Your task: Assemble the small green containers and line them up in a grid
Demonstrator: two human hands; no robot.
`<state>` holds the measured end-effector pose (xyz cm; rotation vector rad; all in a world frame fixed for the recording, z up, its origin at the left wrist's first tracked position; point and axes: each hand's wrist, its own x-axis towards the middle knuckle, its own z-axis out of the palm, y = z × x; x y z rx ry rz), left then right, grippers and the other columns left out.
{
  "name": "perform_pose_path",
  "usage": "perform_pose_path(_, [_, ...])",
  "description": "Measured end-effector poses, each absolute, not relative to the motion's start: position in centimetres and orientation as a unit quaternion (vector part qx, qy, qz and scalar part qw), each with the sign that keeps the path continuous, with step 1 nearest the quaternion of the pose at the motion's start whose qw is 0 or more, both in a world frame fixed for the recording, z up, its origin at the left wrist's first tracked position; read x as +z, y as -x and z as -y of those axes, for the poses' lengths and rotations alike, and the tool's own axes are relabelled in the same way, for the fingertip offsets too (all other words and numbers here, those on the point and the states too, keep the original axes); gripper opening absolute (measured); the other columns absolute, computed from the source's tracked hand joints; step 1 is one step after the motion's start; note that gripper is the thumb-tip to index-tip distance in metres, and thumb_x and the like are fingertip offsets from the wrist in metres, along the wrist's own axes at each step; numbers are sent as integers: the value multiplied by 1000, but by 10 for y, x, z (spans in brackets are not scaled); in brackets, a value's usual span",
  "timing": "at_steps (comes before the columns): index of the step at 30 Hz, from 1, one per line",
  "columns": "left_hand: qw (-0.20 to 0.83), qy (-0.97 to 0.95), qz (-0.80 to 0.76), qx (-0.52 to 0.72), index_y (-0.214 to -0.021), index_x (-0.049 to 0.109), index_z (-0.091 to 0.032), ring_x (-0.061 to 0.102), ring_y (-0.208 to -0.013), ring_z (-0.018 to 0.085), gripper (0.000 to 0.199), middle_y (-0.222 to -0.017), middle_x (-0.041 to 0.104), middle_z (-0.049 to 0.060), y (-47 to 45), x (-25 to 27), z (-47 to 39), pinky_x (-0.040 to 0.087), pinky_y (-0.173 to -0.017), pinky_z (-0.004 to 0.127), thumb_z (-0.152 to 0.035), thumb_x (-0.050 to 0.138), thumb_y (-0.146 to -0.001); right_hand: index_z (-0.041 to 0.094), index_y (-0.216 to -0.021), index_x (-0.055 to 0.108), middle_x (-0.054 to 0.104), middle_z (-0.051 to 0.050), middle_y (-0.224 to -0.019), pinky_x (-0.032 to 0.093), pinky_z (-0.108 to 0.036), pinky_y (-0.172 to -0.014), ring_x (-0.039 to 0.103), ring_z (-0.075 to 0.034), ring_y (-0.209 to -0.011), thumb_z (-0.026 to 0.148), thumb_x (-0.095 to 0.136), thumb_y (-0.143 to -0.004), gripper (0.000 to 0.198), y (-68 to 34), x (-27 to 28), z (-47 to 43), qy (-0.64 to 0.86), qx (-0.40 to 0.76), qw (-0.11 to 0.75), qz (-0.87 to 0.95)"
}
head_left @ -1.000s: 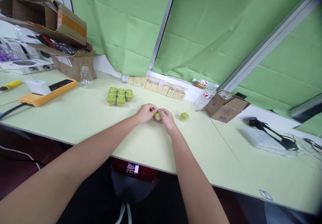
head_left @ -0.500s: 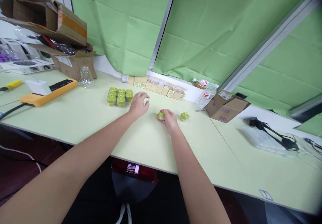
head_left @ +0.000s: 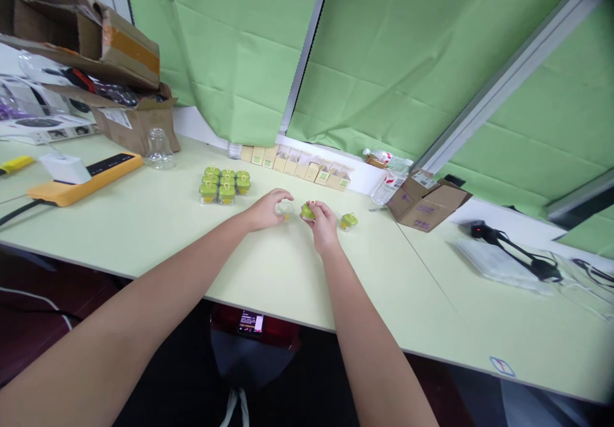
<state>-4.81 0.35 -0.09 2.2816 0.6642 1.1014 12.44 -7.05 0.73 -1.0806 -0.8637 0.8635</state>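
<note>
My left hand point(head_left: 267, 211) is closed around a small clear plastic container point(head_left: 286, 209), its fingers on the left side of it. Just to the right, my right hand point(head_left: 325, 224) pinches a green lid point(head_left: 306, 211) between thumb and fingers. A gap separates the lid from the container. Right of my right hand stands a small green-lidded jar point(head_left: 349, 222) with something yellow in its clear base. Several matching green-lidded jars point(head_left: 226, 192) are grouped in rows on the table beyond my left hand.
Small cardboard boxes point(head_left: 300, 166) line the wall at the back. An orange power strip point(head_left: 81, 181) and a clear bottle point(head_left: 159, 150) lie left. At right are plastic bottles point(head_left: 385, 187), a carton point(head_left: 425, 203) and a black-cabled device point(head_left: 518, 251). The table point(head_left: 268, 280) has a front edge.
My left hand, empty half a second ago, now holds the clear container. The green lid in my right hand is now apart from the container and slightly raised.
</note>
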Motion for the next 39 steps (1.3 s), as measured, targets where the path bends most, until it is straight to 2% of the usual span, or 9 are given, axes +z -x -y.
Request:
perform_pose_path(2, [281, -832, -236, 416, -125, 57, -21, 51, -124, 24, 61, -135, 52, 10, 45, -1, 3, 39, -108, 36, -19, 69, -66, 21, -87, 70, 70, -4, -101, 54, -28, -77, 63, -17, -93, 41, 71, -69, 27, -123, 7, 71, 488, 366, 678, 410])
perform_pose_path(4, [318, -816, -255, 410, -127, 54, -21, 54, -119, 24, 65, -133, 53, 11, 43, -2, 7, 43, -103, 36, -25, 74, -65, 20, -89, 72, 71, -5, -102, 53, -30, -81, 63, -18, -95, 42, 72, -70, 29, -122, 7, 70, 489, 349, 671, 434])
perform_pose_path(7, [372, -811, -263, 369, -123, 57, -20, 61, -95, 20, 61, -112, 64, 10, 40, -5, 10, 49, -84, 32, -33, 75, -67, 20, -92, 74, 72, -5, -102, 51, -32, -86, 64, -18, -95, 43, 71, -71, 31, -119, 4, 68, 489, 334, 662, 460])
perform_pose_path(9, [373, -820, -249, 355, -116, 60, -20, 59, -79, 17, 53, -94, 65, 5, 38, -6, 13, 48, -73, 29, -35, 75, -67, 20, -93, 74, 72, -4, -100, 51, -33, -87, 64, -18, -93, 43, 71, -72, 32, -119, 2, 66, 492, 330, 656, 467])
perform_pose_path(13, [355, -826, -250, 360, -106, 63, -19, 53, -70, 15, 47, -81, 60, 2, 33, -5, 19, 43, -63, 26, -35, 77, -64, 20, -91, 74, 73, -3, -97, 49, -32, -88, 64, -18, -92, 42, 71, -72, 29, -120, -1, 65, 509, 317, 640, 481])
perform_pose_path(25, [408, -797, -258, 363, -99, 64, -17, 58, -71, 15, 40, -80, 63, 2, 32, -7, 19, 46, -65, 26, -32, 77, -63, 19, -90, 73, 73, -3, -92, 49, -29, -83, 65, -17, -86, 44, 71, -71, 31, -125, -10, 66, 522, 354, 571, 525])
perform_pose_path(33, [409, -801, -241, 364, -96, 66, -17, 57, -71, 14, 29, -78, 62, 2, 33, -6, 21, 46, -66, 25, -38, 67, -76, 21, -94, 74, 73, -3, -86, 51, -29, -70, 64, -17, -75, 48, 70, -74, 33, -134, -19, 62, 545, 312, 545, 555])
perform_pose_path(39, [501, -763, -201, 355, -103, 66, -16, 63, -80, 16, 33, -89, 67, 6, 30, -6, 19, 51, -77, 30, -39, 65, -80, 21, -89, 72, 71, -3, -79, 51, -29, -69, 63, -18, -73, 49, 69, -74, 32, -132, -16, 64, 556, 303, 538, 556])
